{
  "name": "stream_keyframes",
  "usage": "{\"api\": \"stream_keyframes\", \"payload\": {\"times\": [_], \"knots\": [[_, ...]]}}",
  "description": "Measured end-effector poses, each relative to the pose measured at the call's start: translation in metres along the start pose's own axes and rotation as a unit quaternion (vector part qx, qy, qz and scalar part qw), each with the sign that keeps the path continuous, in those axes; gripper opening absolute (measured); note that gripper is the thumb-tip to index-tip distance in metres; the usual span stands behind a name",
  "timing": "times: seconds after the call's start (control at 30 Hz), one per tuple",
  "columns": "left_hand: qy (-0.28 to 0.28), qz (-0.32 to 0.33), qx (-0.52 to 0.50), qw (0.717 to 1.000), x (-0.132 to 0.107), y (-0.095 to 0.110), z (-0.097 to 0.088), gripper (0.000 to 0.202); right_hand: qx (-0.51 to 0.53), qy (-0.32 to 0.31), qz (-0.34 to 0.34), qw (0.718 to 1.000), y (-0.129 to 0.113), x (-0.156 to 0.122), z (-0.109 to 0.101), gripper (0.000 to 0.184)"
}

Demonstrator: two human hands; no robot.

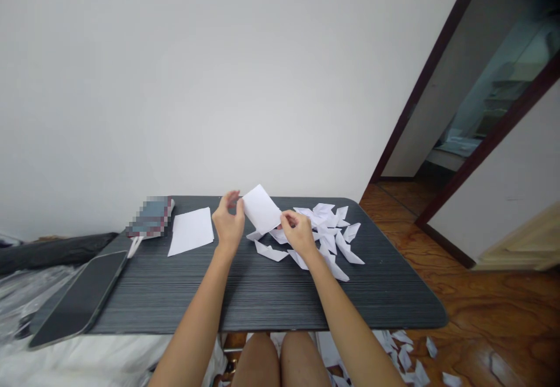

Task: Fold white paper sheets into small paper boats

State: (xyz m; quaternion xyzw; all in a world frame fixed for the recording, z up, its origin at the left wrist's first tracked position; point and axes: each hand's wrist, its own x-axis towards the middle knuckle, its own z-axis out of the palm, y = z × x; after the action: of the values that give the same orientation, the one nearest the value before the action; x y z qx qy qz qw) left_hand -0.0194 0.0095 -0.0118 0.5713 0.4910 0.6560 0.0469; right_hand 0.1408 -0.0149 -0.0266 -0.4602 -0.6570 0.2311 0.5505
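Right hand: fingertips pinch paper sheet at right corner, above table. Left hand: loosely curled at left corner; grip unclear. Right hand partly blocks folded papers. Paper stack lies left.

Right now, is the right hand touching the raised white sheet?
Touching. The head view shows it: the right hand has its thumb and fingers pinched at the right corner of the white sheet.
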Motion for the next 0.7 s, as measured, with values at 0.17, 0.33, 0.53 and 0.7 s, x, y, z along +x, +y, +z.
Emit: {"api": "stream_keyframes", "payload": {"times": [0.17, 0.33, 0.53, 0.7], "knots": [[-0.139, 0.275, 0.146, 0.94, -0.008, 0.027, -0.007, 0.031, -0.132, 0.003, -0.104, 0.986, -0.004, -0.003, -0.001, 0.02], [-0.275, 0.352, 0.167, 0.879, -0.015, 0.027, -0.002, 0.024, -0.145, -0.036, -0.153, 0.977, -0.009, -0.005, -0.003, 0.02], [-0.227, 0.321, 0.198, 0.898, -0.004, 0.016, -0.012, 0.018, -0.155, -0.071, -0.162, 0.972, -0.011, -0.003, -0.013, 0.021], [-0.096, 0.272, 0.205, 0.935, 0.007, 0.004, -0.021, 0.018, -0.136, -0.081, -0.16, 0.974, -0.01, 0.001, -0.017, 0.02]]}}
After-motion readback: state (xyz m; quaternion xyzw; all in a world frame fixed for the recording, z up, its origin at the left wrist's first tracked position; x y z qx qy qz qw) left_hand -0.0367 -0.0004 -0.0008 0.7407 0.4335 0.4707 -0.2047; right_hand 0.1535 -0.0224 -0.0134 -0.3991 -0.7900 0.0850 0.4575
